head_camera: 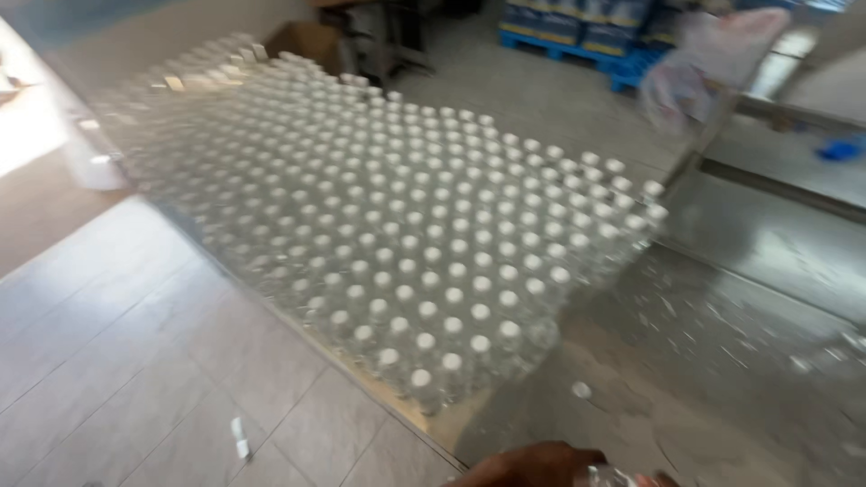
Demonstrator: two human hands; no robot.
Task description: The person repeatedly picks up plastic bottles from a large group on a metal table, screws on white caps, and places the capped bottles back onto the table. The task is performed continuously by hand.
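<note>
Only the top of one hand, which I take for my right hand (pixel 539 466), shows at the bottom edge; its fingers are cut off by the frame. A clear plastic item (pixel 622 476), perhaps a bottle, lies against it on the right. Just beyond the hand, a big block of clear bottles with white caps (pixel 397 234) stands upright in tight rows on a low board. A single loose white cap (pixel 582 390) lies on the wet metal surface (pixel 740 352) between the hand and the bottles. My left hand is out of view.
Grey tiled floor (pixel 135 361) runs along the left, with a small white scrap (pixel 239 437) on it. At the back are a cardboard box (pixel 307 41), blue pallets with stacked packs (pixel 577 36) and a blurred plastic bag (pixel 713 63).
</note>
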